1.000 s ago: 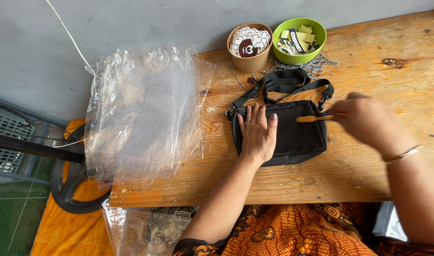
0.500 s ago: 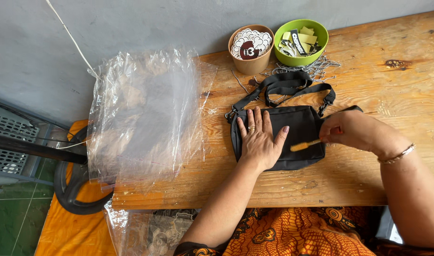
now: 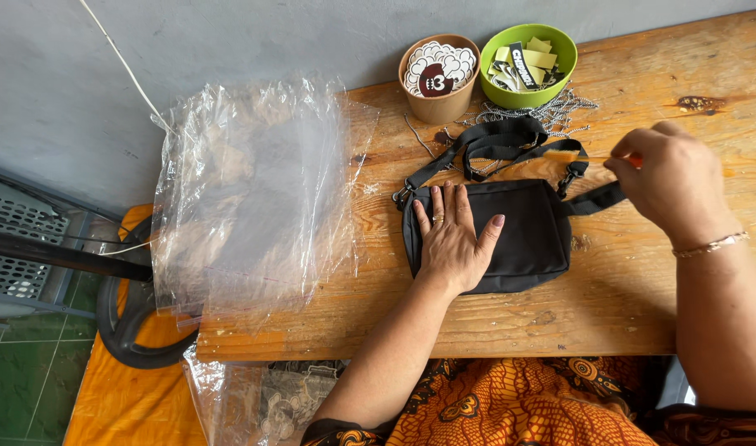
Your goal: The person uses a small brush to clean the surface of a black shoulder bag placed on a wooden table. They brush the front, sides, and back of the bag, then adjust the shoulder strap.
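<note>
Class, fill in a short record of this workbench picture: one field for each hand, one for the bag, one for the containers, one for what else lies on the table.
left hand: flat, palm down, pressing on the black bag
right hand: closed around a small orange item near the bag's strap; item mostly hidden
bag: lies flat on the wooden table, straps bunched above it
containers: brown cup of round stickers; green bowl of tags
also on table: clear plastic bags, ball chains

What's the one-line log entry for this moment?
left hand: flat on black bag | right hand: pinching small orange tool near strap | bag: lying on wooden table
</note>
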